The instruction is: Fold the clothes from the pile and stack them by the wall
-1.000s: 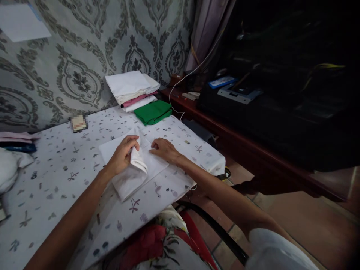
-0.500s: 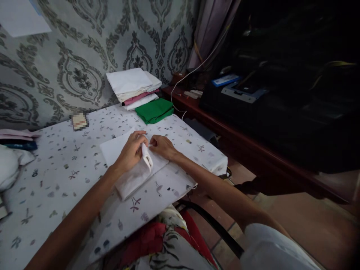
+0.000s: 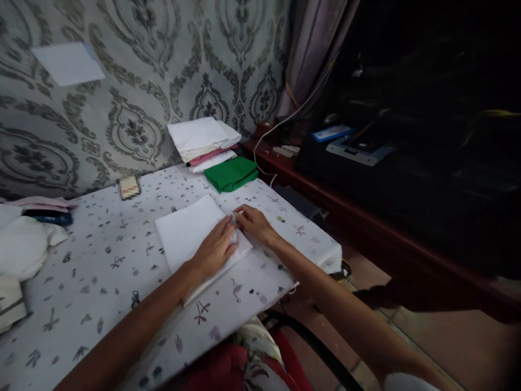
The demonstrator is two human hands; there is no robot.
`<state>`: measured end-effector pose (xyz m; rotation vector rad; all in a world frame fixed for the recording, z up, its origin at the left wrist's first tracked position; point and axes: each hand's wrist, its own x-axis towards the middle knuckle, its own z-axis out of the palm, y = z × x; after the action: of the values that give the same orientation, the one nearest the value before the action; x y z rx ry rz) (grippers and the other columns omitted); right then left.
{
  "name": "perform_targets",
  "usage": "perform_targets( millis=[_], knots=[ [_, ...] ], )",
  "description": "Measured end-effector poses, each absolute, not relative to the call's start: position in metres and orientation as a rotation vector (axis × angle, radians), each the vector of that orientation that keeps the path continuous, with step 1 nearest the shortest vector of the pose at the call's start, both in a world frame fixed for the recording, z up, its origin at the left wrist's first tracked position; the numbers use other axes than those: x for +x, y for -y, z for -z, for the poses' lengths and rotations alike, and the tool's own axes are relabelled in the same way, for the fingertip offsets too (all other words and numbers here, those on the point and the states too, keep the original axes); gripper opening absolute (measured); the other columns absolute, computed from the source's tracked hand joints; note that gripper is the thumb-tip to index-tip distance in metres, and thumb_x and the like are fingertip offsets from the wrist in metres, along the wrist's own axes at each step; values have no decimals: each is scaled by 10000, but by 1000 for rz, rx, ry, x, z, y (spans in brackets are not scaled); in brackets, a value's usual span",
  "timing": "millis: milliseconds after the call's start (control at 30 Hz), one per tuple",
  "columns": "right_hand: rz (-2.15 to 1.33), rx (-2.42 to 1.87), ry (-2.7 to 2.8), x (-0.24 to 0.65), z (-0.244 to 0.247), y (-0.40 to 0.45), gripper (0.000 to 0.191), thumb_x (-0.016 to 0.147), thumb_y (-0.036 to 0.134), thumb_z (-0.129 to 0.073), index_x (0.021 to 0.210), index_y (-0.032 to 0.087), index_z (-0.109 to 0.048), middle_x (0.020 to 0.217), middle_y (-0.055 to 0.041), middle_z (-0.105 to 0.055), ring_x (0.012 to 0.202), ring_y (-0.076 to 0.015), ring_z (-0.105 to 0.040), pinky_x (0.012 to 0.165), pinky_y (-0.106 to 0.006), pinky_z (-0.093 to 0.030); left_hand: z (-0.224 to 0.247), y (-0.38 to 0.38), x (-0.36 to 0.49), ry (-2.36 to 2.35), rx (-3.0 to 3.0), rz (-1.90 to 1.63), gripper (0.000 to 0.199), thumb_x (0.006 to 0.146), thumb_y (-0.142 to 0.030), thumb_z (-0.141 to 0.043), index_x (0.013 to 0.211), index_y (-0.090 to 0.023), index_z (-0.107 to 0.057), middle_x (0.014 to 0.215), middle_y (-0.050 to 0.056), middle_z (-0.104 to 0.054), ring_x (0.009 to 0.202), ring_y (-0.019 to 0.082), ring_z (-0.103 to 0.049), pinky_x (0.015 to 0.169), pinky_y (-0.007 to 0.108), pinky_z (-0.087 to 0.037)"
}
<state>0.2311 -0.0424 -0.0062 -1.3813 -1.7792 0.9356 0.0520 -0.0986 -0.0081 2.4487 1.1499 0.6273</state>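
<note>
White cloth (image 3: 185,231), folded into a flat packet, lay on a bench (image 3: 122,304) with a pale, printed cover, near the middle of the view. With that packet as the clock's centre, the left hand (image 3: 215,247) reached in from seven o'clock and rested on it, fingers stretched toward its right-hand edge and thumb apart; whether it pinched any fabric could not be told. The right hand (image 3: 254,224) came from four o'clock, fingers curled, tips at the packet's edge close to the left fingertips; its grip was also unclear. A green folded cloth (image 3: 231,175) sat at one o'clock, touching a stack of folded fabrics (image 3: 201,134) just behind it. At ten o'clock stood a small blurred item (image 3: 129,187); at nine, a white bundle (image 3: 22,247).
</note>
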Motion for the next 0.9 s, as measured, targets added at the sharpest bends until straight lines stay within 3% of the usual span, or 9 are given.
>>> perform_targets(
  millis=[133,300,400,500,633,733,900],
  knots=[
    [-815,-1494,1976,228,-7,57,265,873,296,-584,1113,189,-621,774,3,-663,736,-158,-600,706,-275,-426,-1,92,33,-1208,2476,-646,341,991,-289,-416,1317,-201,-460,1433,139,-494,1363,239,-450,1149,422,-396],
    [-615,-1649,2191,220,-25,62,385,846,142,-542,1223,204,-593,1003,-65,-686,950,-217,-617,799,-318,-440,-13,60,-31,-1718,2453,-642,346,948,-239,-443,1276,-144,-495,1299,173,-557,1226,290,-521,1059,477,-415],
    [-422,-1481,2310,192,-36,48,364,897,153,-491,1246,171,-593,1217,-134,-638,1155,-258,-561,948,-370,-430,-16,41,-66,-1993,2295,-485,320,934,-293,-473,1214,-156,-546,1135,135,-638,1111,298,-566,947,445,-452],
    [-428,-1298,2464,151,-36,26,354,967,194,-409,1255,147,-609,1334,-146,-601,1260,-249,-521,1048,-376,-394,-15,32,-84,-1978,2213,-416,241,938,-363,-457,1026,-201,-613,971,65,-684,991,261,-599,830,351,-459],
    [-445,-1385,2543,118,-15,2,455,1012,260,-356,1409,94,-507,1526,-172,-449,1448,-256,-347,1179,-424,-248,-8,31,-93,-1987,2241,-366,343,965,-435,-396,843,-204,-618,836,58,-667,884,247,-604,759,325,-428],
    [-427,-1472,2529,117,2,-5,535,1029,317,-315,1498,70,-391,1602,-179,-318,1507,-267,-225,1208,-468,-166,-4,35,-96,-2086,2285,-310,374,980,-439,-382,818,-201,-622,795,82,-647,896,271,-599,798,360,-410],
    [-356,-1489,2563,121,8,-6,530,1031,339,-292,1495,107,-401,1587,-159,-359,1482,-263,-278,1195,-455,-193,3,46,-100,-2191,2262,-446,274,981,-330,-365,901,-191,-587,896,98,-657,913,273,-594,814,385,-415]
  ],
)
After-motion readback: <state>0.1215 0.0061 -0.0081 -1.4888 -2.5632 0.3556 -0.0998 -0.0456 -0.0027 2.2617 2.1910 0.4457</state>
